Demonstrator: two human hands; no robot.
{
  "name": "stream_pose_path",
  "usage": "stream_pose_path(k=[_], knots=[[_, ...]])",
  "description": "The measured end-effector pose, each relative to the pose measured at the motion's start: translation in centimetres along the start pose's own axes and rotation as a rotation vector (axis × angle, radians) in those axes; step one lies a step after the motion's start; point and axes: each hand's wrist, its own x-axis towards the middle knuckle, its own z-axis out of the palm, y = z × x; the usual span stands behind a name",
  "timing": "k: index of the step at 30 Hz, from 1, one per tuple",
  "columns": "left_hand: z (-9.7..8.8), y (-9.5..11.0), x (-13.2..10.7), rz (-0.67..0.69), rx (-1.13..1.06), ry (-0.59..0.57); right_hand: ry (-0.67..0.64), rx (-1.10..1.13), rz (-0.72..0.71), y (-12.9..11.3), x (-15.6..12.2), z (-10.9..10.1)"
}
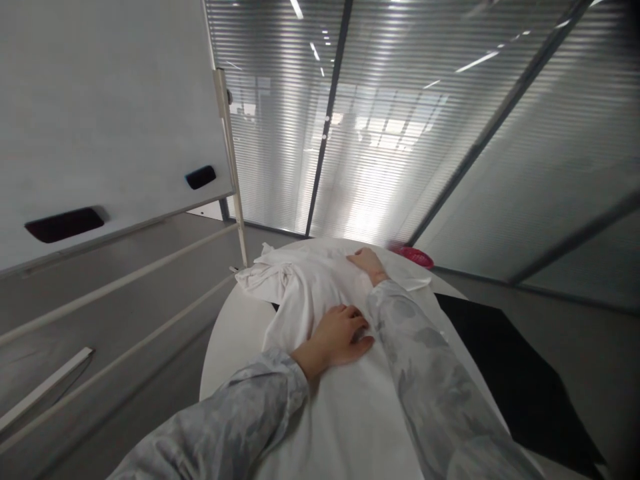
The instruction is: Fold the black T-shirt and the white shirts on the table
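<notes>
Cloth (360,413), plain white, stretches along the white desk (225,353), bunched at the far left. My left hand (340,339) rests on it, loosely spread with bent fingers. My right hand (369,264) touches its far part; I cannot tell whether it pinches. Something red (417,257) shows at far right.

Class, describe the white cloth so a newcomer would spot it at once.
Find the whiteboard at upper left, then the round white table at lower centre. Across it, under the left hand and right hand, lies the white cloth, bunched at far left. Its soft folds set it apart from the smooth table, its colour from the red item.
</notes>
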Motion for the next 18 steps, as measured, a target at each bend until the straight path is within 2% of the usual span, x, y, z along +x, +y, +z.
stream_pose_path(k=[3,8,18], knots=[[0.0,0.1,0.1,-0.018,0.004,-0.003,-0.002,0.022,0.082,0.4,1.6,0.4],[0.0,0.0,0.2,-0.024,0.002,-0.012,0.001,0.110,0.090,0.4,3.0,0.9],[-0.1,0.0,0.3,0.000,0.080,-0.042,0.168,0.343,0.057,0.4,4.0,1.5]])
